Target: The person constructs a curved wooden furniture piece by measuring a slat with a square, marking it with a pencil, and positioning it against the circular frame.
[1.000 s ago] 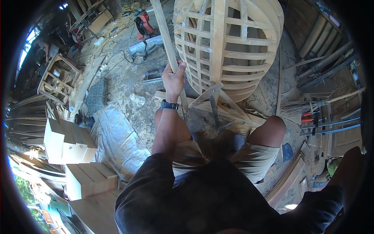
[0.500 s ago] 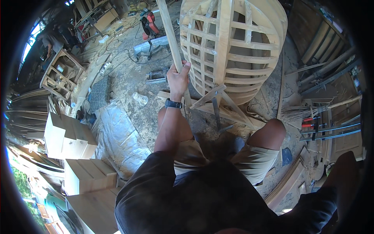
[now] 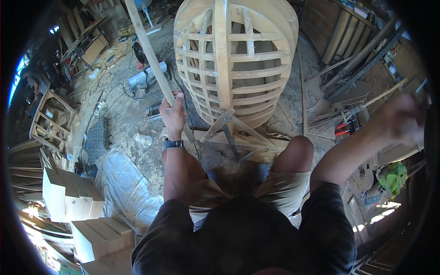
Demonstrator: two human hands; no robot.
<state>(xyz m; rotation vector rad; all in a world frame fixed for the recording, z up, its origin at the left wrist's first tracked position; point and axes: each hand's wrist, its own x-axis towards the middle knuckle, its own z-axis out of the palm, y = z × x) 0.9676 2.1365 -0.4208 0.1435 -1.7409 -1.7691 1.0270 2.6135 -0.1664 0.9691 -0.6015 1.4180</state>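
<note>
My left hand (image 3: 173,117) is closed round a long, pale wooden strip (image 3: 149,50), which slants up to the upper left; its lower end shows below my fist. Just right of the strip stands a large rounded frame of crossing wooden ribs (image 3: 223,59), with short crossed braces (image 3: 219,124) at its near end. Well apart from the frame, my right hand (image 3: 405,117) is raised at the far right edge of the view. Motion smears its fingers, so I cannot tell what they hold. Bar clamps with red handles (image 3: 341,130) lie left of that forearm.
Stacked wooden box-like pieces (image 3: 73,197) stand at the left beside a silvery sheet (image 3: 128,178). A clear plastic cup (image 3: 143,140), a silver power tool (image 3: 145,78) and cords lie on the dusty floor. Another person (image 3: 35,82) is at the far left. A broom (image 3: 330,120) lies right.
My right forearm and hand have risen into view at the right. The view has shifted, so the frame appears further left. My left hand keeps its hold on the wooden strip.
</note>
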